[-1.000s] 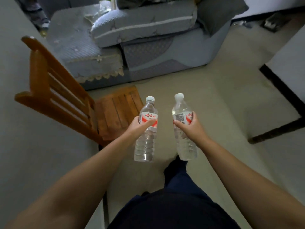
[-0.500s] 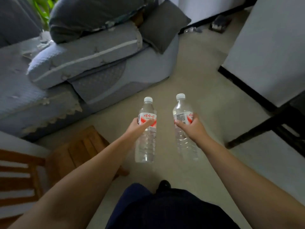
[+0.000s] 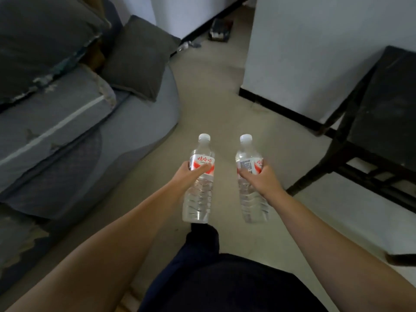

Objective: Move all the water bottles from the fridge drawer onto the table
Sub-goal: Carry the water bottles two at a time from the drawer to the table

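I carry two clear water bottles with white caps and red-and-white labels, both upright in front of me above the floor. My left hand (image 3: 190, 173) grips the left bottle (image 3: 199, 194) around its label. My right hand (image 3: 258, 176) grips the right bottle (image 3: 253, 199) the same way. A dark table (image 3: 387, 109) stands at the right, its top mostly out of frame. No fridge drawer is in view.
A grey sofa (image 3: 74, 131) with dark cushions (image 3: 137, 57) fills the left side. A white wall corner (image 3: 304, 52) with a black skirting juts out ahead on the right. Beige floor runs between them; small clutter (image 3: 220, 30) lies far back.
My view has swung to the right: the wooden chair has left the frame, the sofa has slid left and the dark table has come in. Both hands still hold their bottles.
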The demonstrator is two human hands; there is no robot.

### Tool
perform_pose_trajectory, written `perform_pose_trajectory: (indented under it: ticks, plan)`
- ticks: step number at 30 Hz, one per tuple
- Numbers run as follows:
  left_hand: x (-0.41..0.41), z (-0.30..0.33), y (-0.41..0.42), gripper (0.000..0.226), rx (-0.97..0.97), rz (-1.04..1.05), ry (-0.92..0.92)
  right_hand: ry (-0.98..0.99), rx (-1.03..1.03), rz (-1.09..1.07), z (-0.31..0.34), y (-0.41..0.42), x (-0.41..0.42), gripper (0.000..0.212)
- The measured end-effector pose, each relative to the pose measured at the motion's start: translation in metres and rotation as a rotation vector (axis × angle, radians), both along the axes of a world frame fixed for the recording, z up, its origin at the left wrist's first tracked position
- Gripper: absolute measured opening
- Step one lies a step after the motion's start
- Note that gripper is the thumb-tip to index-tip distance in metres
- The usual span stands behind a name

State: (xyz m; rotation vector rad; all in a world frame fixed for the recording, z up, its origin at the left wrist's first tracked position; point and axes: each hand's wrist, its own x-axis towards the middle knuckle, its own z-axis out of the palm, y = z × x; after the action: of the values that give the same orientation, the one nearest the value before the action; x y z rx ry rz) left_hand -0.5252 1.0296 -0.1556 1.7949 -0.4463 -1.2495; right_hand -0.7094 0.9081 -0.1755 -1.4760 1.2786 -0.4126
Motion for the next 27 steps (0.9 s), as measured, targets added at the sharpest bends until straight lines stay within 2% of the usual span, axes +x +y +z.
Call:
perform_pose_trajectory:
  ticks: [3,10,16,20,27]
  plan:
    - [0.041,0.001,-0.05,0.042,0.023,-0.095,-0.04,-0.009,0.0,-0.069,0.006,-0.038,0.032,0.043]
    - [0.103,0.005,-0.161,0.046,0.006,-0.238,0.01,-0.006,0.051,-0.213,0.011,-0.115,0.08,0.055]
    - [0.095,0.0,-0.265,0.041,0.001,-0.419,0.065,0.021,0.055,-0.362,0.003,-0.183,0.069,0.057]
    - [0.076,-0.005,-0.349,0.053,0.034,-0.513,0.062,0.06,0.05,-0.411,-0.001,-0.252,0.047,0.07]
    - [0.032,-0.003,-0.503,0.059,0.017,-0.519,0.061,0.039,0.002,-0.519,0.02,-0.394,-0.004,0.073]
